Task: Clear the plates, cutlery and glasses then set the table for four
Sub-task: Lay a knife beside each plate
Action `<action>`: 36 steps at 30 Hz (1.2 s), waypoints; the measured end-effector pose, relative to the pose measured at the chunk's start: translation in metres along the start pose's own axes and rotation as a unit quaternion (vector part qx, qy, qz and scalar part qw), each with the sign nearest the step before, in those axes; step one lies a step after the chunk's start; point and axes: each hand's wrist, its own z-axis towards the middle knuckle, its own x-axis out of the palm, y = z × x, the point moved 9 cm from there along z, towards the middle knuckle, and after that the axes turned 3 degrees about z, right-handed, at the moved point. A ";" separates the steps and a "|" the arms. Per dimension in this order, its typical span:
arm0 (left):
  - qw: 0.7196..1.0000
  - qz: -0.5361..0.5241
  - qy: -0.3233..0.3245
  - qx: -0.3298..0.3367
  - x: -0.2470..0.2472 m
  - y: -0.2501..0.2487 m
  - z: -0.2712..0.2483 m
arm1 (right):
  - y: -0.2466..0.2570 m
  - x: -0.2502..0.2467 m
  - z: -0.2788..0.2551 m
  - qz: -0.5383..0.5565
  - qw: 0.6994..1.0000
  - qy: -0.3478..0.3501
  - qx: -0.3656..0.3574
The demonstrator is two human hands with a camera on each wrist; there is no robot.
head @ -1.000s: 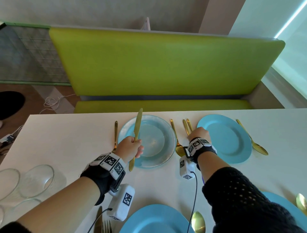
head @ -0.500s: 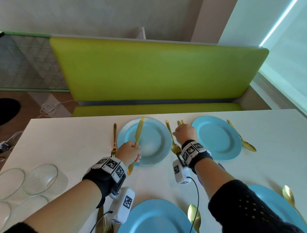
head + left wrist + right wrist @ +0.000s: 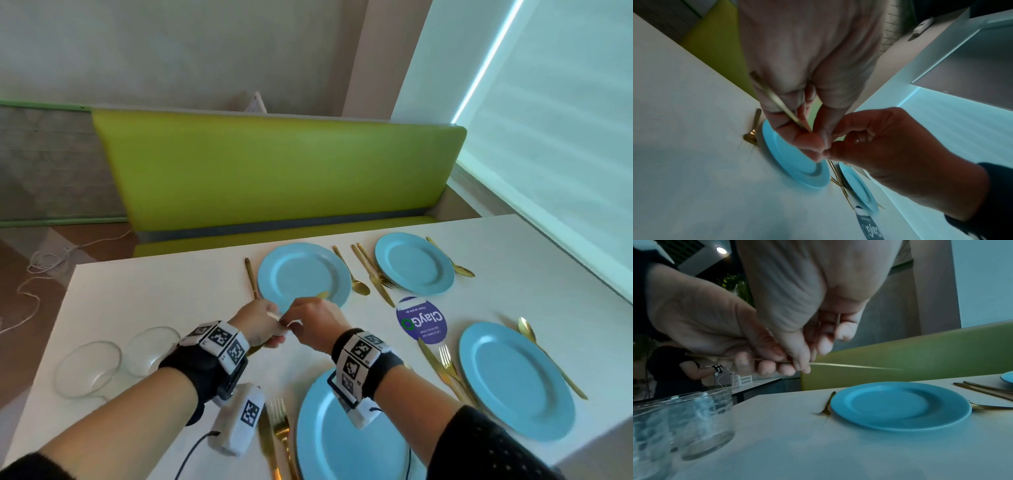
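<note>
Both hands pinch gold knife (image 3: 322, 295) mid-handover: left hand (image 3: 257, 324), right hand (image 3: 313, 323); mistimed release drops knife onto blue plate (image 3: 301, 274)

Head view bright, daylight through blind (image 3: 548, 137) at 2 o'clock; edges bowed. Wrist views dim, bluish, grainy; glasses (image 3: 684, 421) at 8 o'clock blurred.

— Gold knife (image 3: 321, 295)? 
— Held level above the worktop, near edge of a blue plate (image 3: 304, 274), blade out rightward.

— Other settings? 
— Three more blue plates, flanked by gold cutlery; clear glasses (image 3: 89, 368) grouped at left, upright.
</note>
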 end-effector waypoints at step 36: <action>0.988 -0.085 -0.127 0.027 -0.188 0.030 0.004 | -0.003 0.085 0.109 0.044 0.918 0.035 0.392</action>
